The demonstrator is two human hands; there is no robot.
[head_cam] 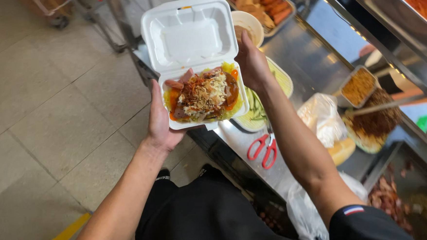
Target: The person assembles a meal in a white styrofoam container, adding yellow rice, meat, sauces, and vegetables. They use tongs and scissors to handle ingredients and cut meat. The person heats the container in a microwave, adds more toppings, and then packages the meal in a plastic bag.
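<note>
I see my left hand (pixel 159 122) cupped under the left edge of the white foam box (pixel 198 62), grip clamped on it, while my right hand (pixel 252 64) grips the right side near the hinge. The box hangs open over the floor, just left of the steel table (pixel 307 52), its lid tilted up. Rice with sauce and fried shallots, I think, fills the bottom half. Red scissors (pixel 263 149) lie on the table below the box.

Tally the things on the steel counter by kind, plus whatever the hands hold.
Foam clamshell box, held by left hand and right hand: 1
Red-handled scissors: 1
Clear plastic bag: 1
Small square tin of yellow crumbs: 1
Total: 4
</note>
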